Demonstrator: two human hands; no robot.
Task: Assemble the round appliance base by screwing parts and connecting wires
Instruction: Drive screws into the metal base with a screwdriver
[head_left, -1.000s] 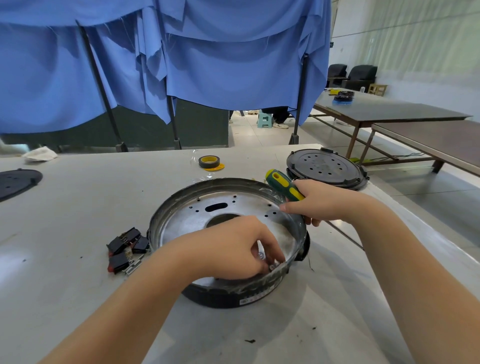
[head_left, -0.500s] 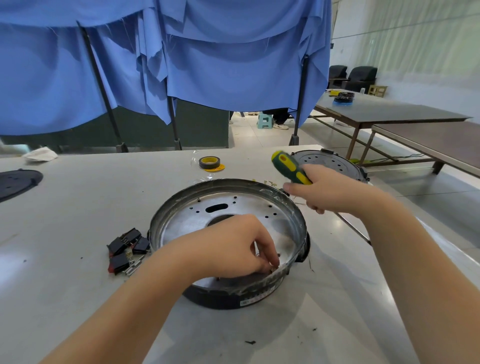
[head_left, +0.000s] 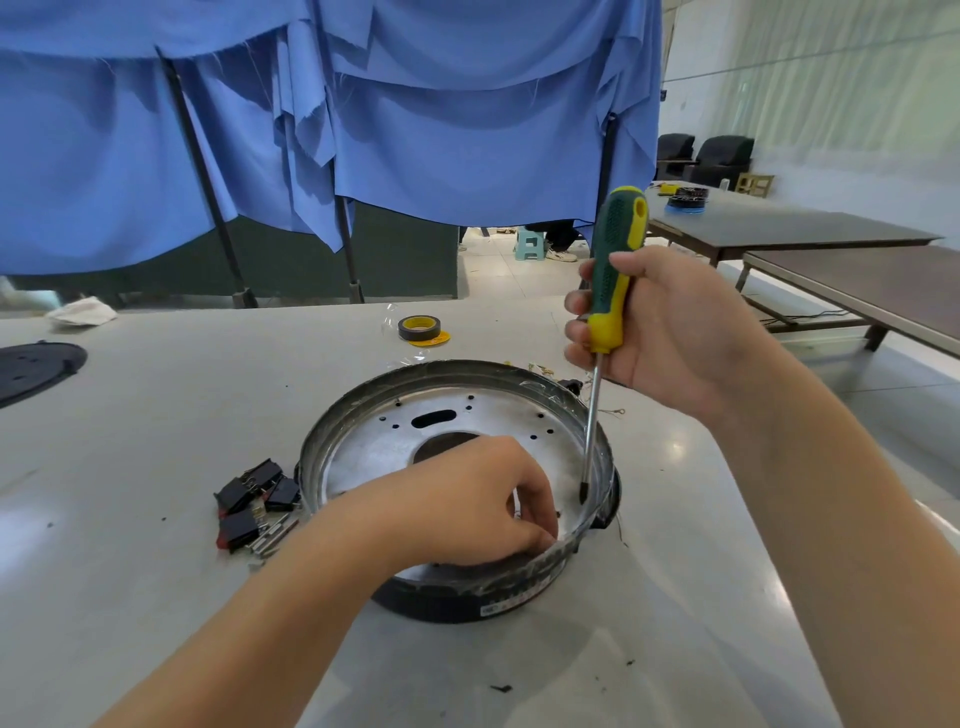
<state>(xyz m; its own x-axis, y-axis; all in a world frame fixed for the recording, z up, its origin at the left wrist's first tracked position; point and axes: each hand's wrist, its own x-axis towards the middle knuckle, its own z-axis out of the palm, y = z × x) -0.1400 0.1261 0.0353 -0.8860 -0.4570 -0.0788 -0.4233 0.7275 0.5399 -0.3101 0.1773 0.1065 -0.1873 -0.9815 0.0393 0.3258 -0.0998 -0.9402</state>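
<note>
The round appliance base (head_left: 363, 431), a metal pan with holes and a black lower ring, sits on the grey table. My left hand (head_left: 483, 504) reaches inside it near the front right wall, fingers curled and pinching something small that I cannot make out. My right hand (head_left: 670, 322) grips a green and yellow screwdriver (head_left: 615, 270) upright. Its shaft points down into the base, and the tip is just right of my left fingers.
Black switch parts and small metal pieces (head_left: 254, 509) lie left of the base. A tape roll (head_left: 418, 328) sits behind it. A black disc (head_left: 31, 364) lies at the far left, a white rag (head_left: 83, 310) behind it. Loose wires (head_left: 610, 411) lie beside the right rim.
My right hand has lifted the screwdriver from lying sideways to upright and lowered its tip into the base. My left hand has stayed at the same spot inside the base.
</note>
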